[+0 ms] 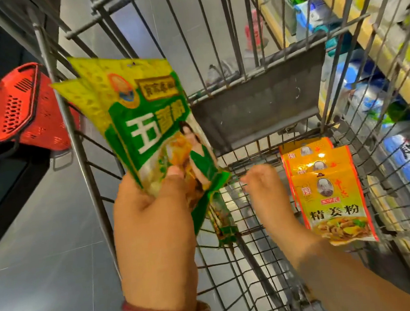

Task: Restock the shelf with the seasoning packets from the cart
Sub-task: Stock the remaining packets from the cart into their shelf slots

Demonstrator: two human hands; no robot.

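Note:
My left hand (pixel 153 224) grips a small stack of green-and-yellow seasoning packets (pixel 143 116) by their lower end, held up above the left side of the wire cart (pixel 257 257). One more green packet (pixel 223 223) lies on the cart floor just below them. My right hand (pixel 267 189) reaches down into the cart with its fingers loosely curled, holding nothing. It hovers just left of several orange-yellow seasoning packets (pixel 331 194), which lie overlapped on the cart floor at the right. The store shelf (pixel 372 41) runs along the right side behind the cart wall.
A red shopping basket (pixel 24 109) stands left of the cart beside a dark cabinet (pixel 4 173). The cart's grey fold-down flap (pixel 259 106) hangs at the far end. Blue and white packaged goods (pixel 366 86) fill the shelf at right. Grey floor tiles (pixel 49 280) lie at left.

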